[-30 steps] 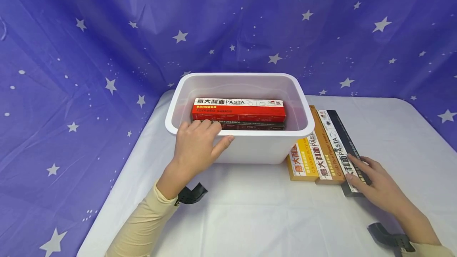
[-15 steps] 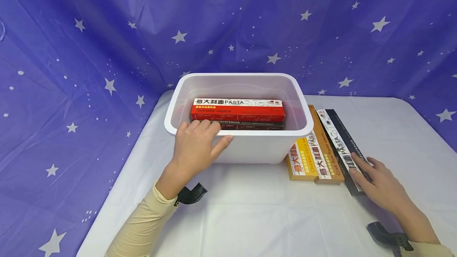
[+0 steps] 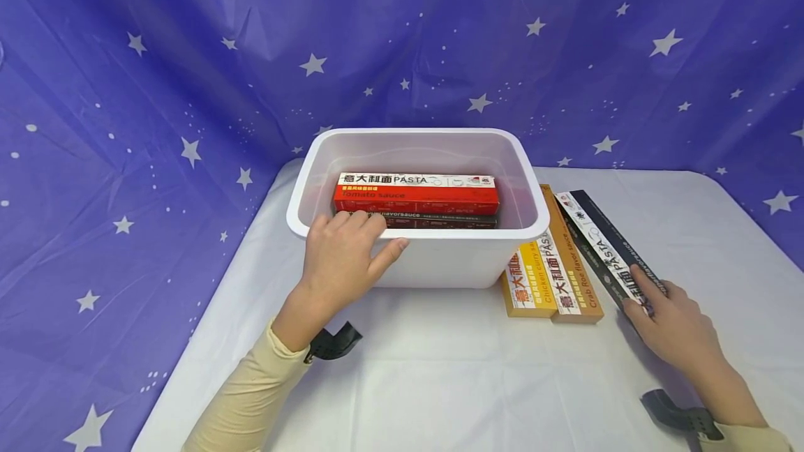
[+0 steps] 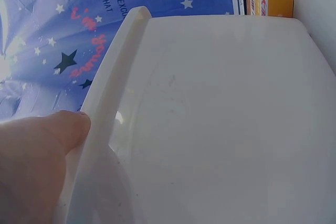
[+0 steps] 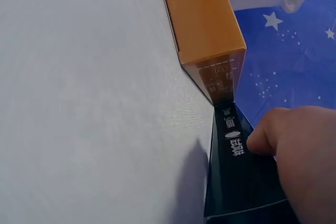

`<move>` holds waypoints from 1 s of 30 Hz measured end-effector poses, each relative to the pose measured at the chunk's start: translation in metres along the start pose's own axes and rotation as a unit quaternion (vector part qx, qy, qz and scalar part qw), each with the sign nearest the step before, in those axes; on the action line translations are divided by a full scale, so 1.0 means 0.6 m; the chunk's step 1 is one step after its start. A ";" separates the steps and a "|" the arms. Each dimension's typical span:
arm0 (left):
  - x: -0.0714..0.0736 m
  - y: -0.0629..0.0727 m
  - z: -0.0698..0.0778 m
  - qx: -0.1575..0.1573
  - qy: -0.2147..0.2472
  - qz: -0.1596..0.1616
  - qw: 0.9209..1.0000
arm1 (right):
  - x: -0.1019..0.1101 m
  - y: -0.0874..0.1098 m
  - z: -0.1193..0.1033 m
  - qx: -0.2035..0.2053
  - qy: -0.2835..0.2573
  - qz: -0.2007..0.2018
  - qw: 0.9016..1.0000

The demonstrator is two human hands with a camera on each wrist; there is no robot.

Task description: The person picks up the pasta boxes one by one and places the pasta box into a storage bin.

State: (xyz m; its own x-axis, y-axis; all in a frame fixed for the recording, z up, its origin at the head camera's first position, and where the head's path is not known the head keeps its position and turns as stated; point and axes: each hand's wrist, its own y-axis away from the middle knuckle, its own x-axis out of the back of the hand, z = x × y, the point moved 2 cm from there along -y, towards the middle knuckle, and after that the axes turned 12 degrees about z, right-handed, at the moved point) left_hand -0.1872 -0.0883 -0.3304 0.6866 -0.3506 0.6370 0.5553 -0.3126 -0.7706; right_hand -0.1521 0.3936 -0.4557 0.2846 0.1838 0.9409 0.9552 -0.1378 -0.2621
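My left hand [image 3: 344,254] grips the near rim of the white plastic bin [image 3: 433,260], fingers hooked over the edge; its thumb shows against the rim in the left wrist view. Inside the bin lies a red tomato sauce pasta box [image 3: 417,194], with a dark pasta box [image 3: 440,220] in front of it. On the right, my right hand [image 3: 675,319] holds the near end of a black pasta box [image 3: 612,250], thumb on one side. That box sits tilted, its near end raised, and the fingers on its far side are partly hidden.
A yellow chicken curry pasta box [image 3: 532,281] and an orange-brown crab roe pasta box [image 3: 571,264] lie side by side, right of the bin. A white cloth [image 3: 440,368] covers the table. Purple starry fabric [image 3: 402,40] hangs behind.
My right hand has taken hold of the black pasta box, shifted its near end to the right, away from the crab roe box, and tilted it up. The left hand stays on the rim.
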 end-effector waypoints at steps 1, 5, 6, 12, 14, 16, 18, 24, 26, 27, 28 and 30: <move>0.000 0.000 0.000 -0.001 0.001 0.002 1.000 | 0.000 0.000 -0.001 -0.001 0.001 0.003 1.000; 0.000 -0.001 -0.002 -0.001 0.003 0.007 1.000 | -0.003 0.000 -0.006 0.002 0.008 0.012 1.000; 0.001 -0.001 -0.002 -0.001 0.003 0.008 1.000 | -0.004 0.000 -0.007 0.003 0.010 0.013 1.000; 0.001 -0.001 -0.003 -0.001 0.001 0.005 1.000 | -0.005 -0.001 -0.010 0.015 0.031 0.016 0.999; 0.001 -0.001 -0.004 -0.001 -0.001 0.001 1.000 | -0.006 -0.001 -0.011 0.019 0.034 0.018 0.999; 0.001 -0.001 -0.004 -0.001 -0.003 -0.003 1.000 | -0.007 -0.001 -0.012 0.021 0.034 0.023 0.999; 0.001 0.000 -0.004 0.000 -0.005 -0.007 1.000 | -0.008 -0.001 -0.012 0.021 0.032 0.029 0.999; 0.001 0.000 -0.003 0.003 -0.001 -0.010 1.000 | -0.008 0.001 -0.012 0.021 0.029 0.046 0.998; 0.001 0.000 -0.003 0.003 0.001 -0.007 1.000 | -0.006 0.001 -0.011 0.019 0.029 0.046 0.998; 0.000 0.000 -0.002 0.003 0.002 -0.006 1.000 | -0.005 0.001 -0.010 0.017 0.027 0.044 0.999; 0.000 0.000 -0.002 0.003 0.003 -0.005 1.000 | -0.003 0.002 -0.009 0.014 0.027 0.041 0.999; -0.001 0.000 0.000 0.001 0.003 -0.004 1.000 | 0.002 0.001 -0.007 0.011 0.028 0.037 0.999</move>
State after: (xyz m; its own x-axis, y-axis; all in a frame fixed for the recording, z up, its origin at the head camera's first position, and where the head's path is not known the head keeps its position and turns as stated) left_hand -0.1877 -0.0884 -0.3309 0.6800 -0.3530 0.6426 0.5616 -0.3128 -0.7660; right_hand -0.1515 0.3896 -0.4537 0.3493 0.1192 0.9294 0.9337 -0.1277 -0.3345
